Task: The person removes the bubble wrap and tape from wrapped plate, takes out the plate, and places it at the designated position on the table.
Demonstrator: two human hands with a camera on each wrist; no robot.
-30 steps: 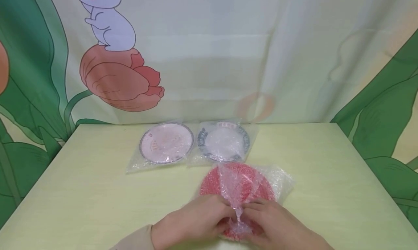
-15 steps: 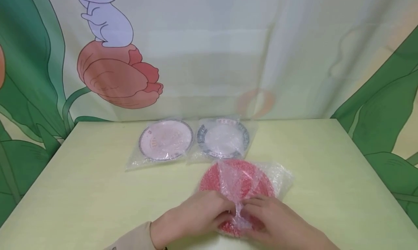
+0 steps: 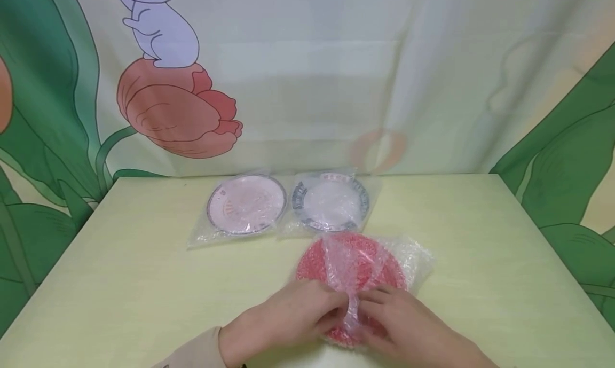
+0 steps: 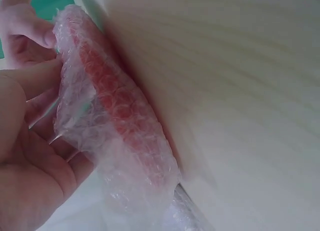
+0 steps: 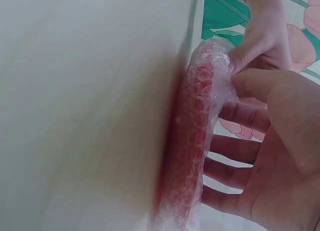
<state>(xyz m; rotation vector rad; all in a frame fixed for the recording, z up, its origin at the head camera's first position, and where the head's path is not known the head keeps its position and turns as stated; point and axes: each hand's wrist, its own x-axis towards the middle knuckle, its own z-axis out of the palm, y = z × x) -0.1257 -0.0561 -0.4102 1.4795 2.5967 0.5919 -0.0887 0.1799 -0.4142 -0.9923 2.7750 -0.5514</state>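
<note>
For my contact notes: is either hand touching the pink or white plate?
No, the left hand and right hand touch the wrap over the red disc, while the pink plate and white plate lie farther back.

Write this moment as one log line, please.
left hand, right hand: fingers on bubble wrap | red disc: wrapped, on table | two wrapped plates: farther back

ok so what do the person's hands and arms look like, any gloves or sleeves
The left hand and right hand are bare: no gloves, and no rings visible. A beige sleeve covers the left forearm and ends near the wrist. The right forearm is bare as far as the head view shows it.
</note>
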